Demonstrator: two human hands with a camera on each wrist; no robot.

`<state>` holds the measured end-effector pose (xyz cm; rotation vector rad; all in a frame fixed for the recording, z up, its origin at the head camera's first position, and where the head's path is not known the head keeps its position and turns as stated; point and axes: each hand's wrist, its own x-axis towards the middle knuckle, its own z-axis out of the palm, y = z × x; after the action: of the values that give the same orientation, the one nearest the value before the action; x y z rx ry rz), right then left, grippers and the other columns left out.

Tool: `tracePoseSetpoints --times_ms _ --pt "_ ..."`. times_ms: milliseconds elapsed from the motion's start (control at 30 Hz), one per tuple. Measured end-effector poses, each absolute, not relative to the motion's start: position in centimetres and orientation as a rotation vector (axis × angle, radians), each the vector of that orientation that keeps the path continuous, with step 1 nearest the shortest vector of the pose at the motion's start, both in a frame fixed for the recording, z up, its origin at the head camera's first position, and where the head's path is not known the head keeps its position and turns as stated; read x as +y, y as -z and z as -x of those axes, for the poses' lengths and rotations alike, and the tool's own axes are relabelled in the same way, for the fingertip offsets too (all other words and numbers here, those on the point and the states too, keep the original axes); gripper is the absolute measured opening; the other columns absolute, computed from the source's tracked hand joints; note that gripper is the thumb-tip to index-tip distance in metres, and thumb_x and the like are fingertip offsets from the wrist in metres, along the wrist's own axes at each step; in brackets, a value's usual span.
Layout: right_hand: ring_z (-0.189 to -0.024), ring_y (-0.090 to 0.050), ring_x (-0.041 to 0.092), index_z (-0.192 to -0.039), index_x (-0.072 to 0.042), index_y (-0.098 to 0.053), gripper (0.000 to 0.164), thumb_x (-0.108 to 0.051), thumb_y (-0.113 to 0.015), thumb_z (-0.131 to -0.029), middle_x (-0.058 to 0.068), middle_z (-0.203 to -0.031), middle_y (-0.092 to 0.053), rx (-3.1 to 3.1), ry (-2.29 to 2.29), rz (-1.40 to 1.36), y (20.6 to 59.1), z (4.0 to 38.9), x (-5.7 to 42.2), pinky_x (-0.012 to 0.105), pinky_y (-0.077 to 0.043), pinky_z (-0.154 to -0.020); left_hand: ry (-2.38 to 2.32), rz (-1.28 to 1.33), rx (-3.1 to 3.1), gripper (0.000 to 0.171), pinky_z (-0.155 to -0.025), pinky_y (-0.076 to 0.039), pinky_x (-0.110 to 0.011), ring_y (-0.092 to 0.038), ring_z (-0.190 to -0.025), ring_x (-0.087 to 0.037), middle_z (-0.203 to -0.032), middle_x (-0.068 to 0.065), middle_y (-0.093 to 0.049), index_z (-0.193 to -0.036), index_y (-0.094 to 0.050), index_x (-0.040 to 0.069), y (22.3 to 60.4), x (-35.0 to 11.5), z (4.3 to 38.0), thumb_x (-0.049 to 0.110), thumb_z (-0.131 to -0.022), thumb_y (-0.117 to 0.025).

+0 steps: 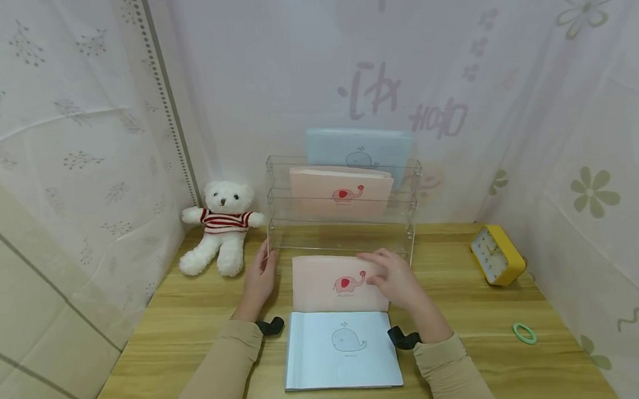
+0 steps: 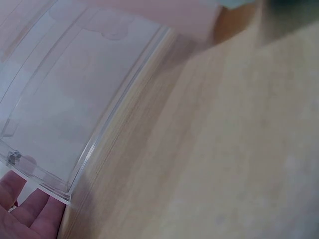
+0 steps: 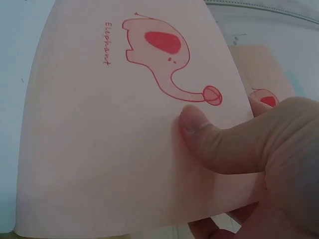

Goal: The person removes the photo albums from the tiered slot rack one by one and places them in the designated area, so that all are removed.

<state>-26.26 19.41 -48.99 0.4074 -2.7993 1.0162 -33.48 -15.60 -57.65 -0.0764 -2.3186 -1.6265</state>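
My right hand [image 1: 395, 279] pinches a pink booklet with an elephant drawing [image 1: 323, 282] at its right side. In the right wrist view the thumb [image 3: 224, 144] lies on the front cover and fingers show behind it. The booklet stands up behind a light blue whale booklet [image 1: 315, 354] lying on the table. My left hand [image 1: 259, 282] rests against the lower left side of a clear tiered rack [image 1: 321, 238]; in the left wrist view its fingers [image 2: 37, 211] touch the rack's side. Another pink elephant booklet [image 1: 314, 194] and a blue whale booklet [image 1: 328, 142] stand in the rack's upper tiers.
A white teddy bear in a striped sweater [image 1: 227, 227] sits left of the rack. A yellow clock [image 1: 498, 255] stands at the right, with a green ring [image 1: 524, 333] nearer the front. Patterned curtains [image 1: 228, 78] surround the wooden table [image 1: 171, 349].
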Motion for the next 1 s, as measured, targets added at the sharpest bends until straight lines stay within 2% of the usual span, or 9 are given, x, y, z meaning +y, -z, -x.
tracePoseSetpoints --times_ms 333,633,867,1000 --pt "-0.104 -0.059 0.022 -0.157 -0.039 -0.061 0.080 0.005 -0.082 -0.094 0.003 -0.126 -0.062 -2.943 -0.912 -0.438 49.4 26.3 19.8 0.036 -0.063 -0.085 1.640 0.081 -2.322 0.052 -0.118 -0.051 -0.064 -0.066 -0.140 -0.047 -0.162 -0.023 -0.059 -0.167 -0.049 0.015 57.8 -15.7 33.6 0.023 -0.116 -0.058" --pt "-0.108 -0.062 0.026 -0.157 -0.031 -0.062 0.075 0.004 -0.083 -0.093 0.006 -0.129 -0.064 -2.995 -0.860 -0.417 49.9 26.1 19.6 0.045 -0.067 -0.093 1.637 0.084 -2.333 0.052 -0.116 -0.052 -0.063 -0.067 -0.138 -0.046 -0.159 -0.024 -0.061 -0.167 -0.049 0.017 57.8 -15.7 33.7 0.028 -0.117 -0.057" --pt "-0.110 -0.063 0.030 -0.157 -0.037 -0.062 0.077 0.003 -0.082 -0.094 0.009 -0.139 -0.064 -3.043 -0.832 -0.408 50.8 26.4 19.4 0.048 -0.067 -0.090 1.643 0.093 -2.334 0.053 -0.118 -0.051 -0.064 -0.066 -0.139 -0.048 -0.161 -0.026 -0.058 -0.168 -0.048 0.016 57.7 -15.7 33.6 0.029 -0.117 -0.055" --pt "-0.131 -0.064 0.040 -0.157 -0.034 -0.062 0.075 0.002 -0.081 -0.094 0.012 -0.154 -0.062 -3.082 -0.783 -0.438 51.4 26.4 19.3 0.058 -0.062 -0.104 1.639 0.089 -2.331 0.053 -0.118 -0.051 -0.064 -0.066 -0.139 -0.047 -0.161 -0.026 -0.059 -0.168 -0.048 0.015 57.7 -15.7 33.4 0.030 -0.118 -0.055"
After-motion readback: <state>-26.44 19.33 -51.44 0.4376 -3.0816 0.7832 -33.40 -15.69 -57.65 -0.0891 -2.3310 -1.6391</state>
